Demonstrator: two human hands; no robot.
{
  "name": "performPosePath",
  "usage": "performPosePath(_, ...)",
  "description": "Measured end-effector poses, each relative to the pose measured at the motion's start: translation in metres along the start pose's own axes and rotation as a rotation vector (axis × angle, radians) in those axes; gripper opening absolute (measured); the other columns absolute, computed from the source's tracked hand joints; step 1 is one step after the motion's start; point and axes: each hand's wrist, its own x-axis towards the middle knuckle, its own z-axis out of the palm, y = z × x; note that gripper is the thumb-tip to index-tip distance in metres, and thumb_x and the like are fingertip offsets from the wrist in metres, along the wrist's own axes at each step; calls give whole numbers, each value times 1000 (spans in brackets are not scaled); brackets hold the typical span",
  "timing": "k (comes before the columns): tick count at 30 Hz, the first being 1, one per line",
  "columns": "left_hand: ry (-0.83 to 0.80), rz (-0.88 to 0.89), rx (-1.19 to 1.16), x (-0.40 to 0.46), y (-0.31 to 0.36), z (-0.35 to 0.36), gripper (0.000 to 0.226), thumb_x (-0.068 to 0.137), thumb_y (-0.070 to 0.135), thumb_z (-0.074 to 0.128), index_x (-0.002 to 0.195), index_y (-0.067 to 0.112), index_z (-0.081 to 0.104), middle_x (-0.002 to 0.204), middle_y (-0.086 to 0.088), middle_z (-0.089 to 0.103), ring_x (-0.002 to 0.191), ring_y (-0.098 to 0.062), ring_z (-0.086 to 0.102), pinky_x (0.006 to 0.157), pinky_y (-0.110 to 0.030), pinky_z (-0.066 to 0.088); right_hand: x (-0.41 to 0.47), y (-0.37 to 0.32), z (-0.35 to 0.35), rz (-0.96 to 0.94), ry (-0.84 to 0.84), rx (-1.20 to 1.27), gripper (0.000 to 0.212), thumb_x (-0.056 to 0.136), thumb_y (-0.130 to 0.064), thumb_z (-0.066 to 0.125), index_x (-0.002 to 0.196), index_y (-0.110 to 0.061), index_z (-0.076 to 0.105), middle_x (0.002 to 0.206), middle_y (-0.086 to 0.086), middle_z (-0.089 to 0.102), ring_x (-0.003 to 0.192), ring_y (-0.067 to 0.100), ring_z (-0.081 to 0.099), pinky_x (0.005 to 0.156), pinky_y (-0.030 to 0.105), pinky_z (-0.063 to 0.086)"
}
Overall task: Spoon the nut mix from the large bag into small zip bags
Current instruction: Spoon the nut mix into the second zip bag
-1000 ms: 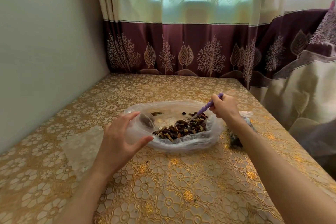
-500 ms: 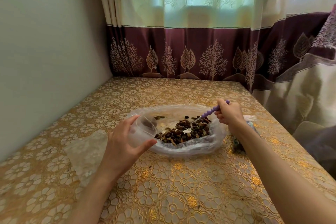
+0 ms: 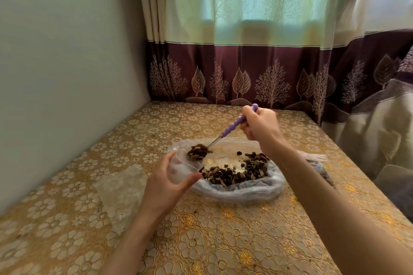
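Currently, seen from above the person's hands:
Table: a table (image 3: 223,241) covered in a gold floral cloth, set into a corner between a plain wall (image 3: 67,62) on the left and a curtain (image 3: 257,40) along the far edge.
Large bag: a clear bag (image 3: 241,191) lies open at the middle of the table, its rim rolled down.
Nut mix: a dark nut mix (image 3: 237,172) is heaped inside the bag, mostly on its right and near sides.
Left hand: the left hand (image 3: 165,183) grasps a small zip bag (image 3: 178,168) between thumb and fingers, holding its mouth open at the large bag's left rim.
Right hand: the right hand (image 3: 260,126) is clenched around the purple beaded handle of a spoon (image 3: 221,135), raised over the far side of the large bag.
Spoon: its bowl is loaded with nut mix and sits just above the small bag's mouth.
Spare bags: flat clear bags (image 3: 120,194) lie near the left edge.
Filled bags: partly hidden behind the right forearm, filled bags (image 3: 319,168) lie toward the right edge.
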Motion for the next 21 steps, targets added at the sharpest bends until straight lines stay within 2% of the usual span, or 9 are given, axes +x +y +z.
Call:
performPosePath(2,13,9,-51,0,2,-1,94,49,78,58,128,28,44,114,15,49,91,9,51,60,-4,44,-8,-6,15,-85,-34,-76,27,87,-9,48,61,-8,57,43,-6,56,41,7,41,37,18,30)
performPosePath(5,14,6,-160,-1,3,0,70,52,66,65,114,42,44,104,25,53,85,16,57,63,-3,44,-22,-16,33,-306,-76,-122,20,85,-5,50,67,-14,50,47,-4,62,46,12,45,40,21,33)
performPosePath(7,30,0,-186,-1,1,0,76,54,62,66,121,34,46,100,21,58,84,16,58,63,-3,45,-30,-23,40,-448,-112,-127,21,84,-3,49,68,-16,46,47,-9,63,41,6,43,39,18,32)
performPosePath(10,59,3,-166,-1,0,-2,87,55,63,67,130,26,43,110,16,59,90,8,60,64,-4,46,-35,-28,44,-536,-130,-102,21,83,-1,47,69,-16,45,47,-8,63,35,1,40,36,12,27)
performPosePath(13,72,10,-132,-1,2,-3,92,56,73,64,131,24,44,120,10,55,102,1,55,71,-7,43,-33,-27,38,-519,-105,-78,19,83,0,47,70,-13,45,51,1,66,39,3,39,37,16,29)
performPosePath(15,73,15,-130,-1,4,-4,96,50,78,61,129,26,45,116,17,53,100,8,52,70,-3,41,-29,-22,28,-462,-41,-38,18,85,1,47,71,-10,47,50,-1,65,42,7,39,38,18,29)
performPosePath(17,80,23,-134,-2,5,-4,89,52,76,62,125,29,45,110,23,51,96,11,52,66,-3,42,-24,-15,15,-358,41,64,18,86,2,47,71,-7,51,45,-7,58,41,4,37,37,16,28)
performPosePath(19,85,22,-123,-2,3,-4,80,58,69,66,124,28,47,111,19,53,100,2,54,70,-8,42,-20,-5,0,-237,130,179,22,87,0,46,68,-7,53,45,-8,53,39,2,37,36,14,28)
performPosePath(21,85,27,-99,-2,1,-3,81,58,62,66,128,26,47,116,13,54,103,-2,53,74,-13,40,-18,10,-14,-145,211,214,24,88,-1,45,67,-9,53,49,-5,52,41,4,37,36,14,29)
